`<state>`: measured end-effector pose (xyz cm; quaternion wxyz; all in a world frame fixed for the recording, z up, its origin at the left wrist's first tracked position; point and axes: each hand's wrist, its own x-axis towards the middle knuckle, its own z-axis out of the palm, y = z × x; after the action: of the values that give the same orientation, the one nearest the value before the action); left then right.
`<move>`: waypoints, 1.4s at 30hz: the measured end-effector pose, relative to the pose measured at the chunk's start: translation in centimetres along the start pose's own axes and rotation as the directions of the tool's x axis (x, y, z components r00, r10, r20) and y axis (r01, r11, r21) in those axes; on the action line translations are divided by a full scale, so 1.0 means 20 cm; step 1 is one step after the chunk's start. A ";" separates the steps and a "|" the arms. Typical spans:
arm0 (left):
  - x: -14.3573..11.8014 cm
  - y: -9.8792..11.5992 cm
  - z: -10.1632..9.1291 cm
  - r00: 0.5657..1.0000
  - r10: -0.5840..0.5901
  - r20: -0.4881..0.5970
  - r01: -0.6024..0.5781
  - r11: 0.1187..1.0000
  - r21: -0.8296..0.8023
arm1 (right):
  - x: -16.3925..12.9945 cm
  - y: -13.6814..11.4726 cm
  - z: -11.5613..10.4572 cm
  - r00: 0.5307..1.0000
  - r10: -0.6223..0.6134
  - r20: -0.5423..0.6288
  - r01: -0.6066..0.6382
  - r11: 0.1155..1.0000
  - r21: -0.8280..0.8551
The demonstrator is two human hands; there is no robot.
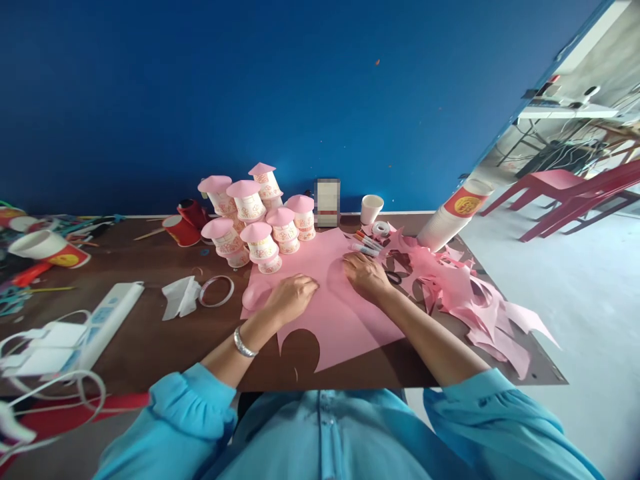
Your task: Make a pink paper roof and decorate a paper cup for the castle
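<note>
A large pink paper sheet (pixel 325 313) lies on the brown table (pixel 150 333), with a round cut-out notch at its near edge. My left hand (pixel 293 297) rests on the sheet's left part, fingers curled loosely, a silver bracelet on the wrist. My right hand (pixel 365 273) lies flat on the sheet's far right part, close to several markers (pixel 367 243) and black scissors (pixel 393 275). A pink paper cone piece (pixel 255 297) sits just left of my left hand. Whether either hand pinches anything is hidden.
Several paper cups with pink cone lids (pixel 260 213) are stacked behind the sheet. Pink paper scraps (pixel 470 300) pile at the right edge beside a tall cup stack (pixel 450 217). A tape roll (pixel 217 291), a white power strip (pixel 107 320), red cups (pixel 183 230) and a white cup (pixel 371 208) stand around.
</note>
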<state>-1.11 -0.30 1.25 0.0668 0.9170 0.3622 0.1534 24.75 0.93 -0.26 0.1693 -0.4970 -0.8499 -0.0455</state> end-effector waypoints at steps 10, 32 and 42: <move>0.15 -0.01 0.20 0.988 0.048 -0.145 -0.058 0.996 -0.066 | 0.02 -0.07 0.13 0.996 0.030 -0.083 -0.025 0.998 0.060; 0.09 -0.10 0.20 0.987 -0.019 -0.158 0.003 0.995 -0.099 | 0.01 -0.13 0.06 0.985 0.171 0.010 -0.171 0.984 0.039; 0.10 -0.13 0.20 0.981 -0.018 -0.194 -0.002 0.995 -0.103 | -0.01 -0.09 -0.08 0.956 0.291 0.038 -0.290 0.956 -0.033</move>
<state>-0.15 2.92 -2.78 0.0786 0.8915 0.3624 0.2604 23.65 -0.65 1.32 0.1493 -0.6196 -0.7703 -0.0211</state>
